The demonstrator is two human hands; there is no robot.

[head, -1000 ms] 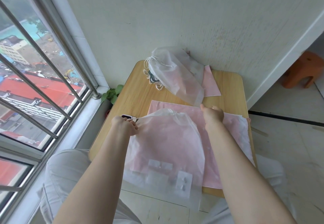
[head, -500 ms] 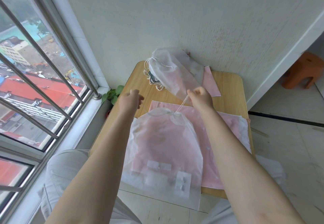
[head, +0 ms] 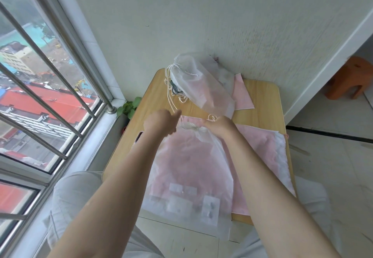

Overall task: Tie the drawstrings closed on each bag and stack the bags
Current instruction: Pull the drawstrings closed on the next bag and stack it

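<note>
Now, near bag: a translucent white drawstring bag (head: 189, 169) with pink contents is laid flat on the front half of the table, its bottom edge hanging over the near edge; its gathered neck points away from the person.
Drawstring: thin white cord (head: 184, 123) is seen looped at the cinched neck, between the two hands.
Right hand: the right hand (head: 219, 125) is held at the neck of the bag, fingers curled and pinching the cord.
Left hand: the left hand (head: 161, 123) is held just left of the neck, fingers loosely curled; whether cord is gripped cannot be told.
Under the bag: flat pink sheets (head: 260, 144) are spread beneath and to the right of it.
Far bags: a pile of translucent white bags (head: 199, 84) with tangled cords is set at the back of the table by the wall.
Table: a small light wooden table (head: 262, 104) is placed against the white wall.
Surroundings: a barred window (head: 50, 88) is seen at left, an orange stool (head: 351, 76) at right.
</note>
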